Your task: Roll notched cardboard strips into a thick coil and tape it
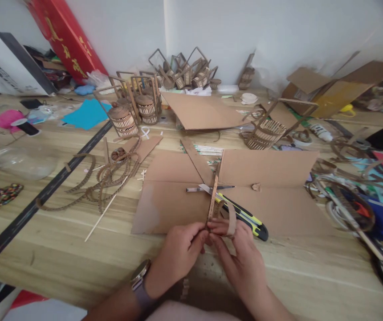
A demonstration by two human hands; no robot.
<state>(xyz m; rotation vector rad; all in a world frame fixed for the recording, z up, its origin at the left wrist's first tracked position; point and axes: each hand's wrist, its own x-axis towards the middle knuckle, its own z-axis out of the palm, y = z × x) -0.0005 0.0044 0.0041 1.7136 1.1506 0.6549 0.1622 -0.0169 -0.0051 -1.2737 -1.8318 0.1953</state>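
Note:
My left hand (180, 249), with a watch on its wrist, is closed in a pinch at the near end of a narrow brown cardboard strip (213, 196). My right hand (240, 254) pinches the same end, so the fingertips of both hands meet there. A curled brown strip (232, 218) loops over the right fingers. Just beyond that hand lies a yellow and black utility knife (245, 214), its blade crossing behind the upright strip. A dark pen-like tool (194, 189) rests by the blade. Beneath them is a creased cardboard sheet (171, 200).
Coiled corrugated strips (101, 178) and a thin stick (106, 209) lie to the left. Small slatted buckets with frames (123, 120) stand behind, and another tilted bucket (266, 133) sits at right. A cardboard piece (208, 109) is at the back; a model bicycle (355, 218) is far right.

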